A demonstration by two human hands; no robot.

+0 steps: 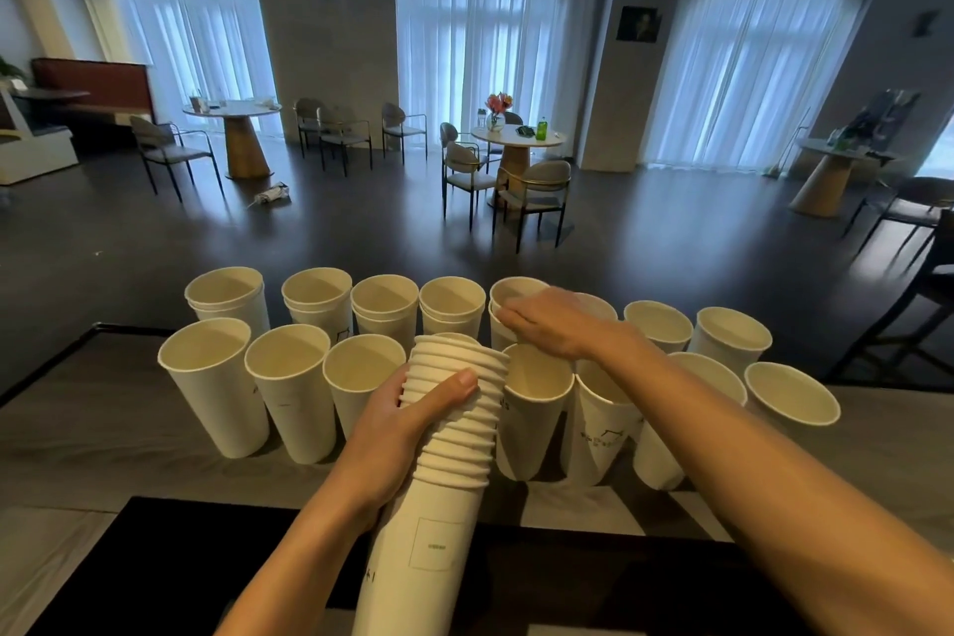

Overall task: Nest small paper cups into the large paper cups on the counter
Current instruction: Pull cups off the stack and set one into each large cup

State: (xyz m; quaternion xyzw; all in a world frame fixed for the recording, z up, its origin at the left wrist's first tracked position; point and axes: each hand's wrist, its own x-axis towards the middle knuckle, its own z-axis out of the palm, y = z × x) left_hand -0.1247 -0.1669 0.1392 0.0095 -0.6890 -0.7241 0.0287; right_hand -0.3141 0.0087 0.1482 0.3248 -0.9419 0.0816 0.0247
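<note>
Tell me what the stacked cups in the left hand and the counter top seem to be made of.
The stack of cups: paper, matte off-white, with thin rolled rims and printed marks. The counter: likely wood or wood-look laminate, matte grey; faint streaky grain shows, so which one is unclear.

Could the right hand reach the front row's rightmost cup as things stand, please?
Probably yes: the right hand is close by, and nothing stands over or in front of the rightmost cup.
</note>
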